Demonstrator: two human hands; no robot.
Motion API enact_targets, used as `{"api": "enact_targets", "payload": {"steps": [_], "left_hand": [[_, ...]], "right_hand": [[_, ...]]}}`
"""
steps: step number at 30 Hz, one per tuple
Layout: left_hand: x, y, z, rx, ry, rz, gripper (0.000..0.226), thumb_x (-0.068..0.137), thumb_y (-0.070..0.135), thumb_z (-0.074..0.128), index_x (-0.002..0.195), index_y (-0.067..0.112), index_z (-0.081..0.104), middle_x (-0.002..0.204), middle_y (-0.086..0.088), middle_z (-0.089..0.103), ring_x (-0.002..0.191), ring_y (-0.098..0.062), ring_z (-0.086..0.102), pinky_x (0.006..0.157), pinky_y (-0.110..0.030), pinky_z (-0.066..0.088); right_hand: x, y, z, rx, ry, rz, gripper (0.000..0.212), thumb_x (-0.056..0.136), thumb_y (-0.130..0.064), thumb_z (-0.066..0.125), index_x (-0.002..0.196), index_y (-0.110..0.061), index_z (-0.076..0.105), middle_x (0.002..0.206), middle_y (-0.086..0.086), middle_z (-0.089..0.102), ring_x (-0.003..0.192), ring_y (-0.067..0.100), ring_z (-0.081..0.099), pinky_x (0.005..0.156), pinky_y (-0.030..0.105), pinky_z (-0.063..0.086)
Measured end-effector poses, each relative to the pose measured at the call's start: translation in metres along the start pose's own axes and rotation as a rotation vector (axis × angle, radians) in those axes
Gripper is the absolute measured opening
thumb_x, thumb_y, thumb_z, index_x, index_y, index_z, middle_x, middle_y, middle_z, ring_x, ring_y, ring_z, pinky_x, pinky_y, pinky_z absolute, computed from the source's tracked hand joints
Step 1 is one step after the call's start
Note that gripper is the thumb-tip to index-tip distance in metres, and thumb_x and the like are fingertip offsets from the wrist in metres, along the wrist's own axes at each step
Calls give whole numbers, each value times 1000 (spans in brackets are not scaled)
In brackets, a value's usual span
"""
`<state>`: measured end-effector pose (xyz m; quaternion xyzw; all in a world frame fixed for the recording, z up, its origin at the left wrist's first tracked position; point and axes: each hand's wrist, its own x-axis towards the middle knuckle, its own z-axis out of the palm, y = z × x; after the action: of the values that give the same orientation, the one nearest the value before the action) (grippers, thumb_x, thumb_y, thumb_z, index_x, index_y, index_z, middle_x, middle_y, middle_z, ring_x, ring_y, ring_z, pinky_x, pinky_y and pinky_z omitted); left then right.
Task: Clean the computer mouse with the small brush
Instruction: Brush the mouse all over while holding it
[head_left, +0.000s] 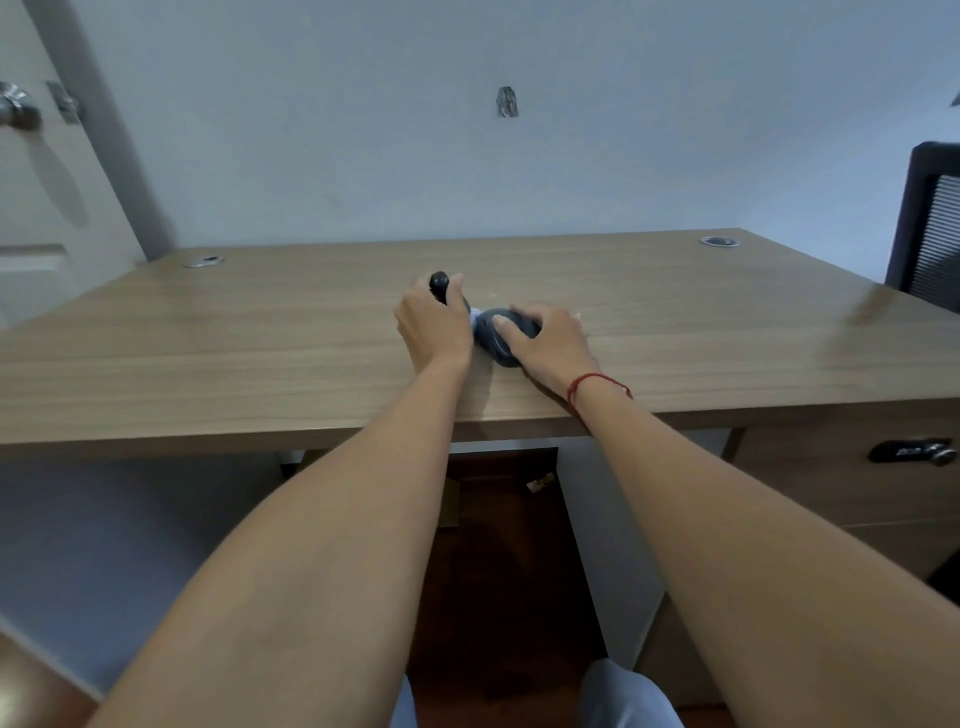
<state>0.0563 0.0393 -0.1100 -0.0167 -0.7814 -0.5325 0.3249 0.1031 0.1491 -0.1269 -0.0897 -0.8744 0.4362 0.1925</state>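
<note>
1. Door (36, 218): pale, at the far left edge, with a metal knob (18, 106) blurred at its upper part.
2. Desk (260, 353): light wood-grain top set against a pale wall. One round cable grommet (203, 261) sits near the back left corner and a second grommet (719, 241) near the back right.
3. Left hand (434, 325): curled closed around the small brush, knuckles up, wrist over the desk's front half. The fingers wrap the handle tightly; no gap shows between them.
4. Small brush (440, 285): dark rounded handle end sticks up out of the left fist. A pale tuft at the lower end shows just past the fist and meets the mouse's left side. The bristles are too blurred to describe further.
5. Computer mouse (496, 338): dark grey, rounded, smooth shell, lying on the desk around its middle, between the two hands. Its near end points toward the front edge.
6. Right hand (550, 338): half-closed over the mouse's right side, thumb laid across the top of the shell and fingers curved over the far side, pinning it to the desk. A red string bracelet (587, 387) circles the wrist.
7. Drawer (857, 467): wood front below the desk top at right, carrying a dark lock or handle (911, 451).
8. Chair (930, 223): dark mesh back at the far right edge, behind the desk corner.
</note>
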Motion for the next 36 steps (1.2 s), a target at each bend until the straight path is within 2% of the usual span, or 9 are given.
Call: {"api": "enact_targets", "payload": {"steps": [5,11,15,19,23,25,30,34,36], "left_hand": [[-2,-2,2,-12,-81,71,41,88,32,62,57,8,50,57,-8,57,55,-22,50,56,-27,37],[1,-3,1,-46,-17,-10,32,88,29,61,76,0,64,77,-17,69,77,-32,63,68,-31,46],[-5,-4,-2,-61,-121,-2,39,86,27,64,56,6,53,52,-3,54,49,-13,49,45,-18,32],[-3,-2,-4,-68,-55,-31,34,87,26,63,60,10,50,58,-3,54,57,-17,49,56,-24,36],[-6,-5,-4,-94,-157,-21,37,85,26,65,60,0,57,56,-10,60,52,-15,50,50,-27,39],[-5,-6,-4,-67,-166,-18,36,86,27,64,60,4,55,53,-4,56,50,-13,48,51,-26,37],[3,-4,-3,-11,7,-33,27,90,25,60,80,0,62,84,-20,68,84,-33,61,70,-32,42],[5,-3,-7,-56,43,-16,23,90,22,60,72,7,57,71,-13,58,69,-25,50,63,-25,35],[11,1,-8,-128,33,29,25,89,23,61,69,10,53,67,-8,56,65,-23,49,60,-20,31]], "right_hand": [[4,-3,-1,-43,90,75,45,90,-51,54,123,-23,63,125,7,66,123,29,55,103,48,45],[-3,-4,-1,1,30,-12,46,91,-44,59,128,-17,62,126,5,66,117,22,59,98,36,47],[-5,-9,-4,2,124,36,35,94,-38,57,117,-14,67,114,7,69,108,24,63,84,29,45],[-12,-12,-5,30,49,-25,37,94,-34,58,122,-10,65,121,9,67,114,24,60,87,26,40],[-10,-12,-6,21,107,37,33,95,-33,56,117,-10,66,117,10,68,110,26,62,83,29,42],[-10,-11,-7,24,100,36,34,95,-32,56,118,-9,66,117,10,68,111,26,62,84,28,42],[-9,-8,-6,12,-2,-4,53,89,-43,60,135,-15,56,135,5,61,127,23,54,105,33,41],[-13,-9,-5,-203,6,9,89,70,-70,66,140,-19,46,140,3,54,129,26,50,108,46,40],[-12,-8,-6,-207,6,24,93,64,-68,72,139,-20,44,139,2,54,127,26,51,106,46,42]]}}
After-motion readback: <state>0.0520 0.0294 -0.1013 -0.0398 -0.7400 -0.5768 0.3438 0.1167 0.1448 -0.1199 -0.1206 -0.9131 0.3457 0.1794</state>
